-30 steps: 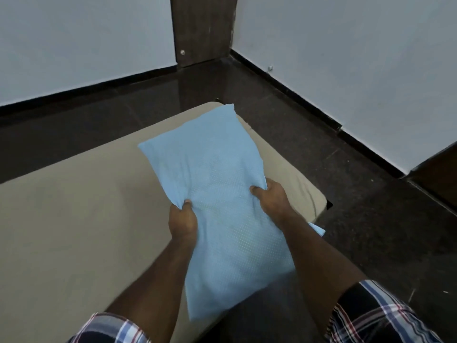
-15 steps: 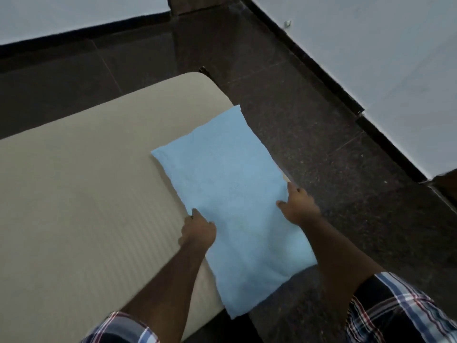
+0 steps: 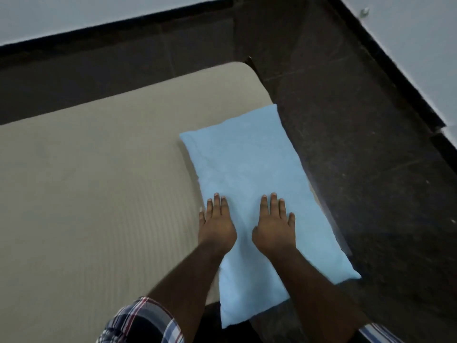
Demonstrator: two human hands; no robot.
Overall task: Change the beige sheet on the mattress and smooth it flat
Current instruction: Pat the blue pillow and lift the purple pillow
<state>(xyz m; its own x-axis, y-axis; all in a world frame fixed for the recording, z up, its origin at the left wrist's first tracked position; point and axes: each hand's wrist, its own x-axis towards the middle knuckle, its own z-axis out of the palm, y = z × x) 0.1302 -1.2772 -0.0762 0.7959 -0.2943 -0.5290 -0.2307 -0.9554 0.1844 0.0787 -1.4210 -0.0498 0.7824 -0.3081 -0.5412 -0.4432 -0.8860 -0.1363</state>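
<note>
Both hands flat, fingers straight, side by side: left hand (image 3: 217, 225) and right hand (image 3: 273, 224) press the light-blue pillow (image 3: 249, 174) at the mattress's right edge, likely to seat it. Beige sheet (image 3: 99, 194) covers the mattress, looks flat.

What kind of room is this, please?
Probably a plain bedroom: a mattress in a beige sheet lies low on the dark polished floor, a light blue pillow on its end, bare pale walls around.
</note>
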